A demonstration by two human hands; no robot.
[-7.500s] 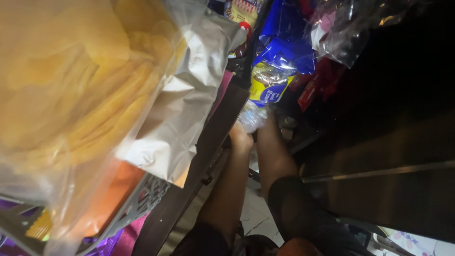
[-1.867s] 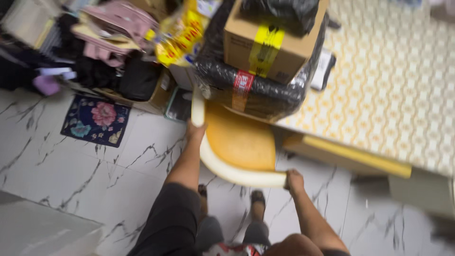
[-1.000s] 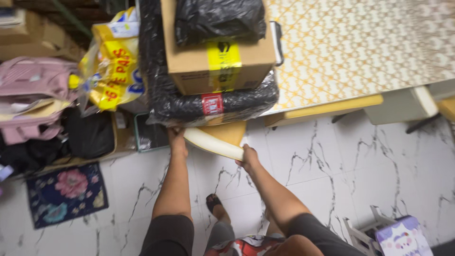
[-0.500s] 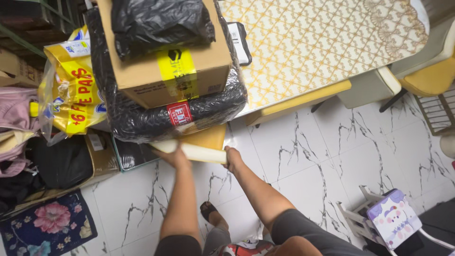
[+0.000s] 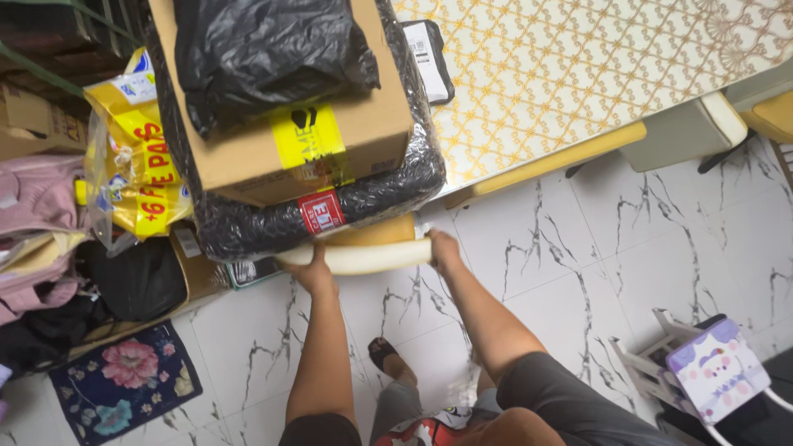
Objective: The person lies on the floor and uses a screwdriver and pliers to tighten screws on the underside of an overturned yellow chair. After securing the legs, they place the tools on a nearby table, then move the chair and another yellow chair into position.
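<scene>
Both hands grip the cream backrest rail point(image 5: 363, 257) of a yellow chair point(image 5: 376, 234). The left hand point(image 5: 312, 271) is clamped on the rail's left end, fingers wrapped around it. The right hand point(image 5: 442, 248) is clamped on the rail's right end, fingers curled over it. The rail runs straight between the two sets of fingers.

Just beyond the fingers, most of the chair seat lies under a black wrapped bundle point(image 5: 330, 211). A cardboard box point(image 5: 281, 132) sits on that bundle, and a black plastic bag point(image 5: 264, 49) lies on the box. Beyond the right fingers stands a table with a gold-patterned cloth point(image 5: 595, 74). Off to the left of the left fingers: a yellow packet point(image 5: 136, 173) and a floral mat point(image 5: 128, 376) on the marble floor point(image 5: 644, 248).
</scene>
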